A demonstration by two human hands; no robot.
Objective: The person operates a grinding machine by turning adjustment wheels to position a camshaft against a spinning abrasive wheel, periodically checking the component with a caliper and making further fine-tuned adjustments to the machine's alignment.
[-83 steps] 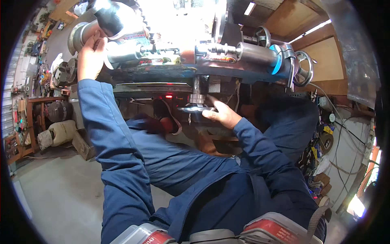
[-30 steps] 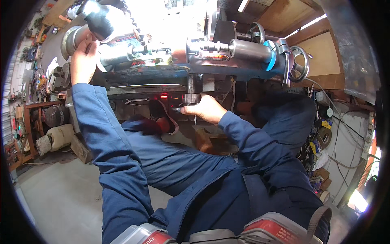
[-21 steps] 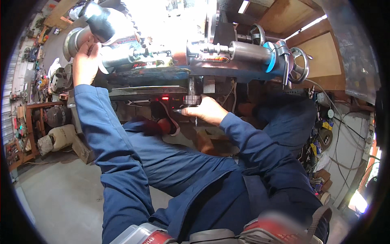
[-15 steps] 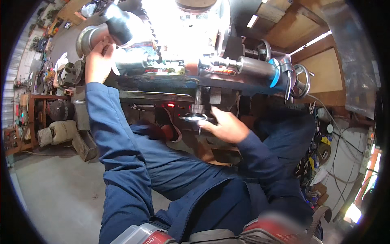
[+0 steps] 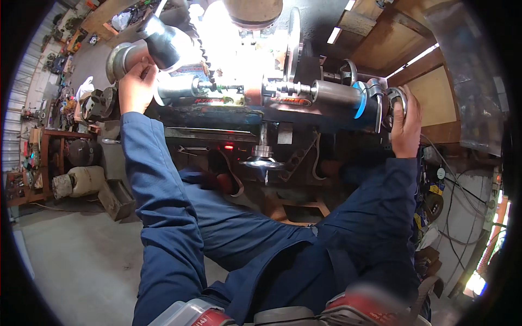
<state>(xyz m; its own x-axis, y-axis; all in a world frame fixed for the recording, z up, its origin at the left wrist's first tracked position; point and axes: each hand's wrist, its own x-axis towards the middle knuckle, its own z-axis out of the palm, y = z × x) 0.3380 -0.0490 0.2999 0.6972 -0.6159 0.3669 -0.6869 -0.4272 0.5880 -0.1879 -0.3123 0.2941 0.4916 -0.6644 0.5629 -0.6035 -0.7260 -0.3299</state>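
At the machine's right end, my right hand (image 5: pixel 406 126) is closed round the rim of a metal handwheel (image 5: pixel 397 96). My left hand (image 5: pixel 136 89) is raised at the left end, beside a round metal housing (image 5: pixel 118 61) and below a dark lamp-like head (image 5: pixel 164 44). Its thumb and fingers are pinched together; what lies between them, if anything, is hidden. A slim stepped metal shaft (image 5: pixel 293 88) runs across the machine, meeting a grey cylinder (image 5: pixel 336 95) with a blue ring on the right. Under the bed, a second handwheel (image 5: pixel 262 163) hangs free of both hands.
A large thin wheel (image 5: pixel 293 43) stands behind the shaft, beside strong glare. An open-ended wrench (image 5: pixel 193 148) lies on the ledge below the bed. On the left floor are a pale gas cylinder (image 5: pixel 87 180) and a wooden box (image 5: pixel 116 200). Cables (image 5: pixel 447 204) hang at right.
My right hand has left the lower handwheel and moved up and right onto the end handwheel. My left hand stays in nearly the same place. The bright glare over the machine has shrunk.
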